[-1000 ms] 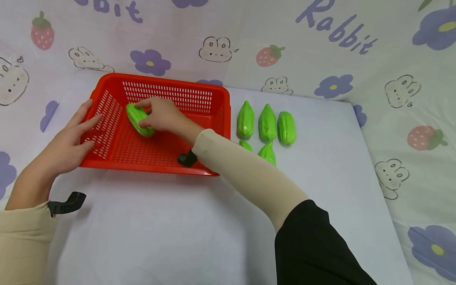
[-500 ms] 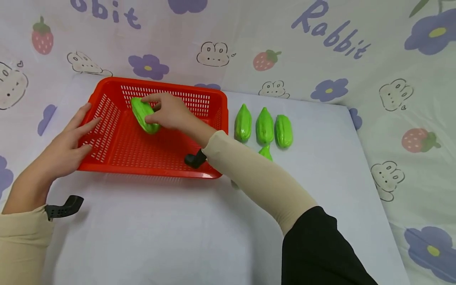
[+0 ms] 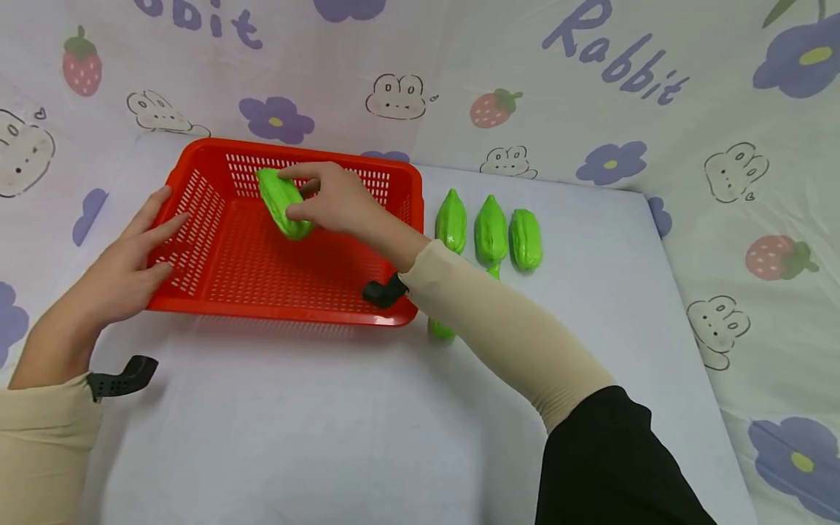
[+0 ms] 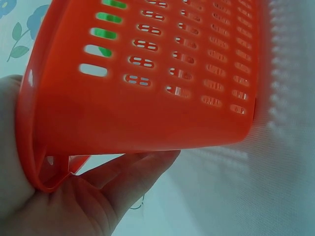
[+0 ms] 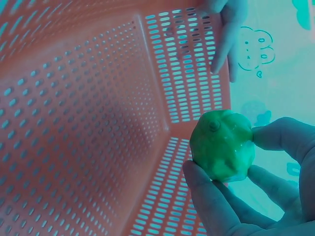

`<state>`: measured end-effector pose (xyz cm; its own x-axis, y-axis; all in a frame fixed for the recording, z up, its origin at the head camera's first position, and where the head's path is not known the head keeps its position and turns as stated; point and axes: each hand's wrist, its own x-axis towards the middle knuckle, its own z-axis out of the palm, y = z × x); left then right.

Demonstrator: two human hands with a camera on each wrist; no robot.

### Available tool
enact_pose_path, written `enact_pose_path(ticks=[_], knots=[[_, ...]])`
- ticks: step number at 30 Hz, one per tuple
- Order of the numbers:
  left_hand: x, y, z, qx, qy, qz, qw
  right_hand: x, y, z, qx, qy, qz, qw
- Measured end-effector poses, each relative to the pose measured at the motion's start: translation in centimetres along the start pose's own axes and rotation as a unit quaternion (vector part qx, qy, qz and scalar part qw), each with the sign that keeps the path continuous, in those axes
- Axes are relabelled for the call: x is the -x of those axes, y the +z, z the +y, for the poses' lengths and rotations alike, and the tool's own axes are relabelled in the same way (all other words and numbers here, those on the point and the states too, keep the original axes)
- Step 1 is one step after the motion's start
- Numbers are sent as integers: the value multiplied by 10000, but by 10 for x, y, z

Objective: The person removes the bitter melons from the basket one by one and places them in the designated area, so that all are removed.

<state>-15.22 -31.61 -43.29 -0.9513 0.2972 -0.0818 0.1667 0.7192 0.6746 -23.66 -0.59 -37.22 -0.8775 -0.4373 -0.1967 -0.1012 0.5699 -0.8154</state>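
A red perforated plastic basket [image 3: 262, 273] stands on the white table. My left hand [image 3: 121, 273] holds its left end, with fingers over the rim and the thumb by the front corner; the left wrist view shows that hand against the basket's outer wall [image 4: 133, 113]. Above the basket floor my right hand [image 3: 341, 198] pinches a green ribbed gourd [image 3: 278, 198] between thumb and fingers. Seen end-on in the right wrist view, the gourd [image 5: 224, 145] is near the basket's corner, apart from its floor. It tilts, upper end to the left.
Several similar green gourds lie right of the basket: three in a row, including the rightmost gourd [image 3: 526, 239], and others partly hidden by the right sleeve [image 3: 505, 328]. One gourd end [image 3: 441, 329] shows near the basket's front corner. A printed rabbit cloth [image 3: 446, 58] hangs behind.
My right hand has raised the gourd from low in the basket and moved it rightward and away from me. My left hand keeps its place on the rim.
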Motion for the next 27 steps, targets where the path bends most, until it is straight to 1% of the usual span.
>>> enact_pose_path(ticks=[3, 8, 12, 16, 19, 21, 23, 25, 27], knots=[[1, -1, 0, -4, -19, 0, 10000, 6, -3, 2, -74, -116, -26, 9999], [3, 0, 0, 18, 2, -30, 10000, 17, -10, 6, -162, -166, -67, 9997], [0, 3, 2, 55, 18, -23, 10000, 26, -19, 11, -342, -204, 111, 9991], [-3, 5, 1, 33, 62, -14, 10000, 31, -27, 13, -542, -153, 277, 9980], [-2, 5, 0, 17, 107, -12, 9999, 35, -30, 14, -651, -164, 320, 9972], [1, 4, -1, 2, 83, -21, 10000, 38, -31, 15, -594, -215, 333, 9974], [4, 3, -1, -22, 58, -34, 10000, 42, -33, 18, -416, -248, 402, 9980], [4, 2, -1, -46, 72, -34, 10000, 46, -35, 22, -253, -275, 486, 9981], [3, 2, 1, -28, 117, -19, 9999, 49, -38, 27, -214, -272, 579, 9977]])
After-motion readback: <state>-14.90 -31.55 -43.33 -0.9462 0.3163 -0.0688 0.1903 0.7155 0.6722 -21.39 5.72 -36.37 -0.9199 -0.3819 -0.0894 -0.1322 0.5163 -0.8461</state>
